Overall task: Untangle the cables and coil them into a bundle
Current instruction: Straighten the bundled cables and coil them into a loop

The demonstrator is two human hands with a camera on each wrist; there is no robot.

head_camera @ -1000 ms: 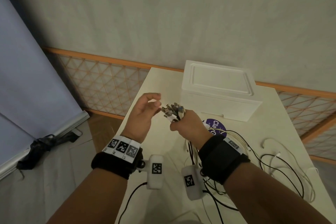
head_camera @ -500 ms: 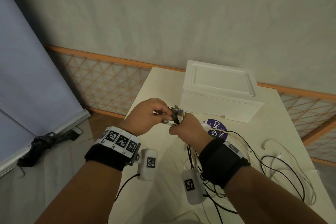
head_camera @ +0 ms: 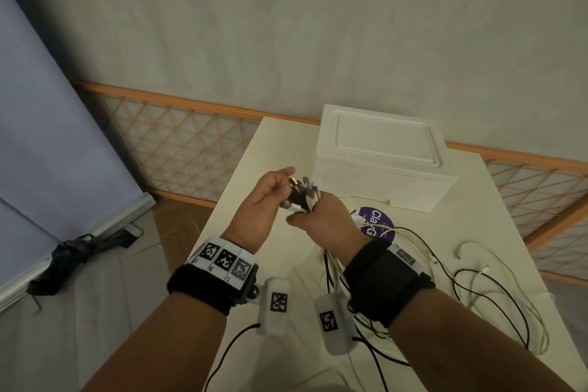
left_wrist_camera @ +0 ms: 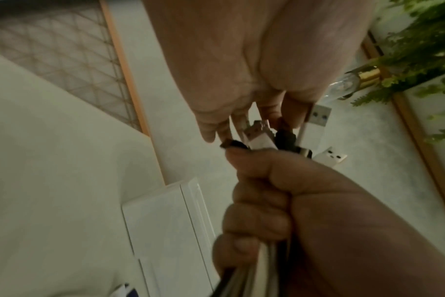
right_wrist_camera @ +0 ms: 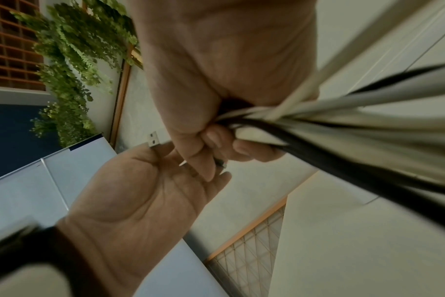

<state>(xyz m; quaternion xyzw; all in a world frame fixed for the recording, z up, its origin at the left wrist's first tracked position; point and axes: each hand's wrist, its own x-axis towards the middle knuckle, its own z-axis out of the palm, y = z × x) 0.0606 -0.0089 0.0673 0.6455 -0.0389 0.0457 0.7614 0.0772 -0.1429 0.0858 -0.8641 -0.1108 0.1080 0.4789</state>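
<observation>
My right hand (head_camera: 318,216) grips a bunch of black and white cables (head_camera: 331,267) in a fist. Their plug ends (head_camera: 302,194) stick up out of the fist in a cluster. My left hand (head_camera: 280,181) lies against the left side of those plugs with its fingers nearly straight. The left wrist view shows my fingertips (left_wrist_camera: 211,132) touching the plugs (left_wrist_camera: 259,138) above the right fist (left_wrist_camera: 267,201). In the right wrist view the cables (right_wrist_camera: 343,124) stream out of my right hand (right_wrist_camera: 211,140) and the left palm (right_wrist_camera: 140,191) is spread. The loose cable lengths (head_camera: 477,283) trail over the table (head_camera: 254,169).
A white foam box (head_camera: 381,166) stands just behind my hands. A purple round label (head_camera: 378,226) lies by my right wrist. The table's left edge drops to the floor, where a black folded umbrella (head_camera: 73,251) lies by a blue screen (head_camera: 47,137).
Half a second ago my left hand was curled over the plug ends. Now its fingers are straightened against them. My right hand keeps its grip on the bunch.
</observation>
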